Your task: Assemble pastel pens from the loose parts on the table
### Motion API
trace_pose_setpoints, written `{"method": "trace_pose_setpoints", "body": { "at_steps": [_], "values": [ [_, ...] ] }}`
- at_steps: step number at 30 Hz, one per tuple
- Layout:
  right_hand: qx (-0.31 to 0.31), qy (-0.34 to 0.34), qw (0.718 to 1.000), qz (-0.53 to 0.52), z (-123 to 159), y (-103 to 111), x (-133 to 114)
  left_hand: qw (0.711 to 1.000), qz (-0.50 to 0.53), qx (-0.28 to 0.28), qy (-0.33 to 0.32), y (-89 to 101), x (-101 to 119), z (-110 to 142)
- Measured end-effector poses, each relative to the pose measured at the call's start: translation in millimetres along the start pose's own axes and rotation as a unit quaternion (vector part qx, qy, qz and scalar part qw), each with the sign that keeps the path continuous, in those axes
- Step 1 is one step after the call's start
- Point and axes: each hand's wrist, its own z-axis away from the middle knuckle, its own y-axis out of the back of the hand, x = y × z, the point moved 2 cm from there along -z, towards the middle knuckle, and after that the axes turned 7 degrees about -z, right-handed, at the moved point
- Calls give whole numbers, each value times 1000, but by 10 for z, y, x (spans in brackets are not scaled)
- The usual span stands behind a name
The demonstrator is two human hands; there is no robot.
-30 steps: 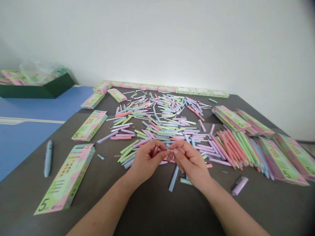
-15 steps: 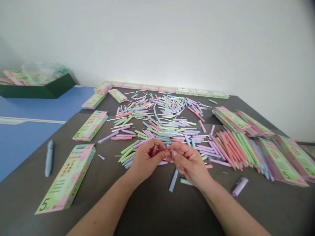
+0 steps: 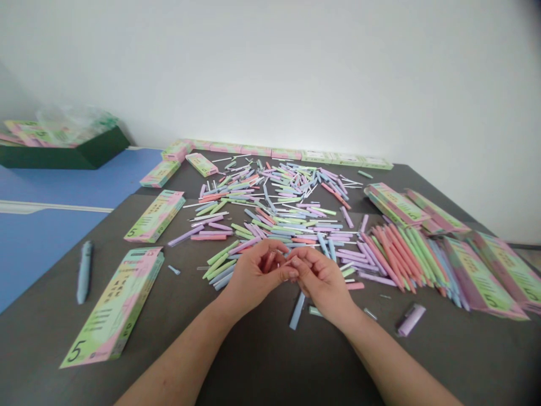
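My left hand (image 3: 252, 279) is closed around a coral-coloured pen part (image 3: 269, 261), which shows only partly between the curled fingers and thumb. Touching it at the fingertips, my right hand (image 3: 326, 281) is closed in a pinch; what lies between those fingertips is too small and hidden to make out. Just below the hands lie a blue pen part (image 3: 297, 312) and a short green piece (image 3: 314, 310). Behind them spreads a heap of loose pastel pen parts (image 3: 291, 220) in purple, green, blue and coral, mixed with thin white refills (image 3: 196, 205).
Pink-and-green cartons (image 3: 116, 304) stand at left, along the back edge and at right (image 3: 486, 276). Sorted pens (image 3: 401, 256) lie at right, near a purple piece (image 3: 411, 320). A blue pen (image 3: 84, 272) is far left. A dark green box (image 3: 63, 157) holds cartons and plastic.
My right hand has shifted slightly left and up against the left fingertips. A small clear piece now shows beside my right wrist. The pink piece between the hands is less visible.
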Motion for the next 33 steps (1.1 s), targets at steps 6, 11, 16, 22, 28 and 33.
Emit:
{"method": "trace_pose_setpoints", "body": {
  "at_steps": [6, 11, 16, 22, 28, 33],
  "values": [
    [34, -15, 994, -101, -33, 84, -61, 970, 184, -147, 64, -4, -69, -8],
    [45, 8, 994, -101, -15, 110, -137, 952, 237, -166, 101, -4, -66, 11],
    [49, 13, 993, -107, -5, 96, -141, 957, 252, -122, 73, -19, -33, -5],
    [59, 20, 990, -126, -12, 102, -153, 958, 272, 72, 54, 98, -64, -96],
    [84, 37, 990, -111, -4, 111, -145, 950, 291, 104, 55, 125, -67, -98],
    [104, 61, 988, -94, 3, 136, -164, 952, 287, 89, 53, 100, -51, -76]
  ]
}}
